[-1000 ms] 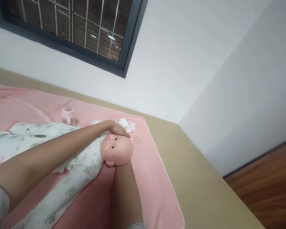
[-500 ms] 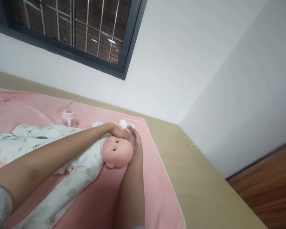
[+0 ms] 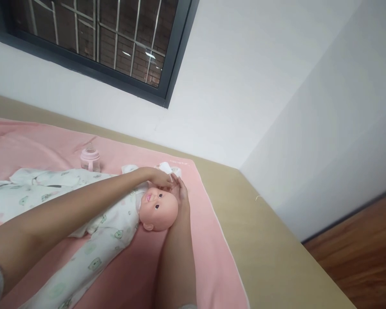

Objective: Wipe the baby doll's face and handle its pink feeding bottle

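Observation:
A baby doll (image 3: 158, 208) in a white printed romper (image 3: 93, 244) lies on a pink blanket (image 3: 209, 253). Its bald head points toward the blanket's right edge. My left hand (image 3: 159, 177) reaches across the doll and rests with curled fingers on the far side of its head. My right hand (image 3: 180, 195) lies against the crown of the head, fingers stretched out and together. The fingertips of both hands meet just beyond the head. I cannot see anything between them.
A pink baby bottle (image 3: 90, 159) stands on the blanket behind the doll. Small white cloth pieces (image 3: 167, 168) lie near my hands. The blanket covers a tan mattress (image 3: 270, 249) set in a corner of white walls, under a dark-framed window (image 3: 96, 38). Wood floor (image 3: 363, 262) at right.
My right hand came out from under the doll's head and now lies against its crown. The head turned a little and settled lower on the blanket. My left hand stayed on it.

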The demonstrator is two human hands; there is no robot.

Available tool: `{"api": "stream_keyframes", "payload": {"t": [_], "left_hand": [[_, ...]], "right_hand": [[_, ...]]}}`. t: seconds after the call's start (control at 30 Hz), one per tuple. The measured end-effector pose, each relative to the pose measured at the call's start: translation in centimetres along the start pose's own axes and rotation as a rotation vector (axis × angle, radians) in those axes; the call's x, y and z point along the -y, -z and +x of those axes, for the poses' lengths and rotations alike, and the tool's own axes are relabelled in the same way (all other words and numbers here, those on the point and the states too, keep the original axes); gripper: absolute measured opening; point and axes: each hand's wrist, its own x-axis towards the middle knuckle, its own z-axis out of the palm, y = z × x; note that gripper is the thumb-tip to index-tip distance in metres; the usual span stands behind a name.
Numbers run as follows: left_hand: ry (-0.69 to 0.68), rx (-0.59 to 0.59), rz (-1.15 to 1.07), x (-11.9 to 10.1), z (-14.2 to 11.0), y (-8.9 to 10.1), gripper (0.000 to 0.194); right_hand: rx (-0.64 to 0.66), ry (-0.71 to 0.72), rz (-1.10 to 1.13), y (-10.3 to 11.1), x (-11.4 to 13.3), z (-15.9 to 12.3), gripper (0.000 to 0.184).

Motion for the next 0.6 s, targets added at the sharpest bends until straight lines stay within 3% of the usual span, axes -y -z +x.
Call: {"api": "stream_keyframes", "payload": {"t": [0.23, 0.43, 0.6], "left_hand": [[0.150, -0.229, 0.211, -0.9, -5.2, 2.1, 0.037], [0.178, -0.339, 0.206, -1.4, -10.1, 1.2, 0.042], [0.187, -0.391, 0.118, -0.7, -11.8, 0.6, 0.046]], "right_hand": [[0.028, 0.042, -0.007, 0.1, -0.2, 0.1, 0.020], [0.057, 0.033, 0.004, 0.5, -1.0, 0.7, 0.026], [0.085, 0.091, -0.092, 0.2, -1.1, 0.8, 0.033]]}}
